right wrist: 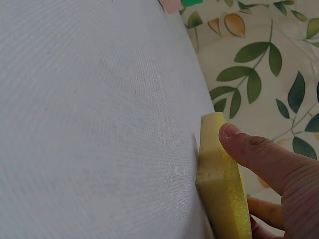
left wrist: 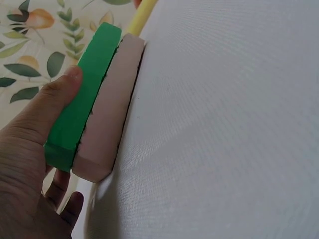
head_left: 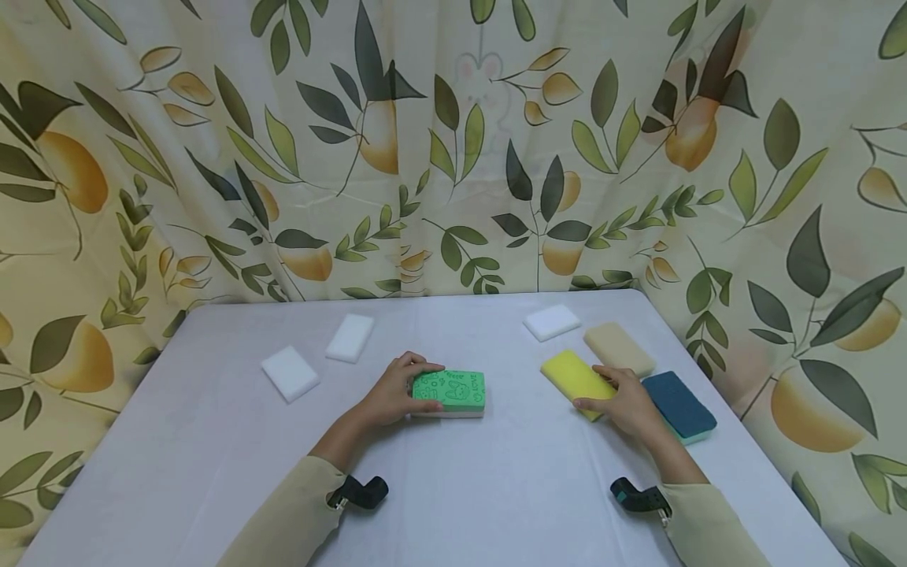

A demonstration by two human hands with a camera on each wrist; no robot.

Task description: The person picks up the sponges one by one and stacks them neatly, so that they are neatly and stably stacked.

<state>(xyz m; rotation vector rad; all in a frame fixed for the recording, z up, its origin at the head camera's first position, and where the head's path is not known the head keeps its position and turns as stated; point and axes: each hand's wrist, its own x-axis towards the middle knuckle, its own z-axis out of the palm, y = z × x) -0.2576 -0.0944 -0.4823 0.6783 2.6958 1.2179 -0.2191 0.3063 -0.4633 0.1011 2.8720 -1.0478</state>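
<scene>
In the middle of the table lies a green sponge [head_left: 449,390] with dark printed drawings on top. A pale pinkish sponge layer [left wrist: 107,114] sits directly under it; whether the two are joined I cannot tell. My left hand [head_left: 397,394] grips the green part at its left end, thumb on the near side and fingers on the far side. To the right, my right hand [head_left: 627,402] holds a yellow sponge [head_left: 572,379] by its right part, the thumb along its near edge [right wrist: 217,164]. The yellow sponge looks to be resting on the cloth.
Two white sponge blocks [head_left: 290,373] [head_left: 350,338] lie at the left. Another white block [head_left: 552,323] lies at the back right. Beside the yellow sponge are a beige sponge [head_left: 620,349] and a dark blue-topped sponge [head_left: 679,404]. A patterned curtain [head_left: 453,197] hangs behind the white-covered table [head_left: 212,472].
</scene>
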